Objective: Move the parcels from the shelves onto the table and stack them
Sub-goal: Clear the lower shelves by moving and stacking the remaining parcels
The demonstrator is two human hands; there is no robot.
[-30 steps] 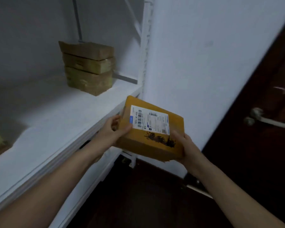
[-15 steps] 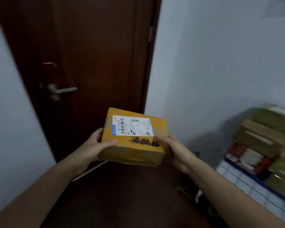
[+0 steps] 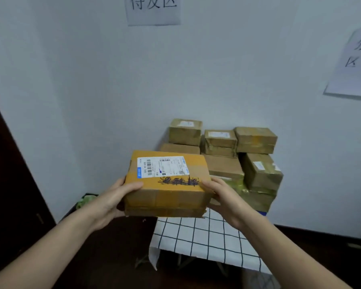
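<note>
Before the bench (image 3: 206,236): parcel (image 3: 167,184) held up, stacked parcels (image 3: 219,140) behind.
Left hand (image 3: 113,198): grasping parcel.
Right hand (image 3: 222,198): grasping parcel.

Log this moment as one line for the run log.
phase: carrying | parcel: label up, held in air | left hand: grips its left side | right hand: grips its right side | table: stacked parcels at back

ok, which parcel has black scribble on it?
The parcel held between left hand and right hand; scribble runs below its white label. Stacked parcels show none.
</note>
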